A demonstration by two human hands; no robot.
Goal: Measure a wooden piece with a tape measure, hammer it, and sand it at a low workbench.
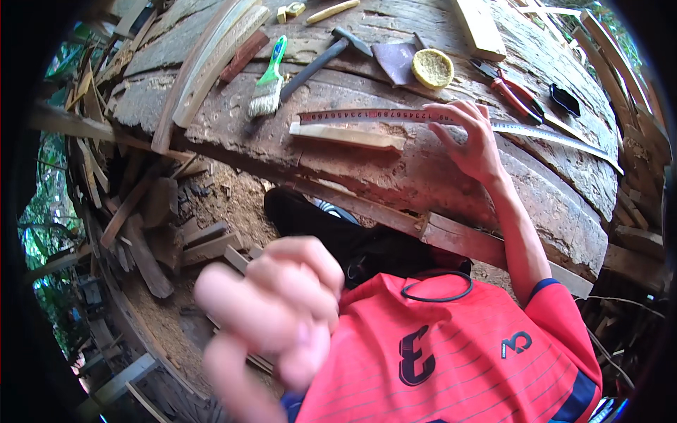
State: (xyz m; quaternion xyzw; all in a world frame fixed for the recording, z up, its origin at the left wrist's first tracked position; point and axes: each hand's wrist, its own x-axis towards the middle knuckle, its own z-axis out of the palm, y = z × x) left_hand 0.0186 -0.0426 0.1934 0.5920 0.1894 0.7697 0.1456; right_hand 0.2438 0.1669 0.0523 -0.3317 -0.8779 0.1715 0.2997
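On the rough wooden worktop (395, 166), my right hand (471, 141) has its fingers bent over a long metal ruler (374, 115), gripping it. Just below the ruler's left half lies a short pale wood strip (345, 137), close alongside it. My left hand (275, 303) is raised near the camera, off the worktop, blurred, with its fingers curled closed. Whatever it may hold is hidden. To the ruler's left are a green-handled paintbrush (270, 77) and a hammer (326, 60).
Beyond the ruler lie sandpaper (395, 62), a round yellowish disc (432, 68), red-handled pliers (515, 95) and a small black object (564, 100). Curved wood pieces (215, 63) rest at the far left, a wood block (479, 32) at the back. Offcuts (211, 247) litter the ground.
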